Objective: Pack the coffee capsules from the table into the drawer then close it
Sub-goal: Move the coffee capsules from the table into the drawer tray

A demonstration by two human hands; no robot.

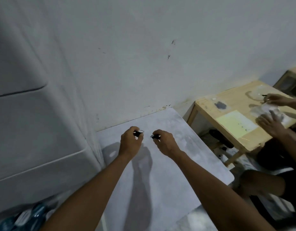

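Both hands hold small dark capsules above the grey table

The left hand (130,142) is closed on a capsule (138,133); the right hand (165,142), just beside it, pinches another capsule (155,136), over the far part of the table (185,147)

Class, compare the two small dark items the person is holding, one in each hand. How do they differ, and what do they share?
The left hand grips its capsule higher and nearer the wall; the right hand holds its capsule slightly lower. The left one shows a pale rim, the right looks all dark. Both are small, dark, pinched above the grey table.
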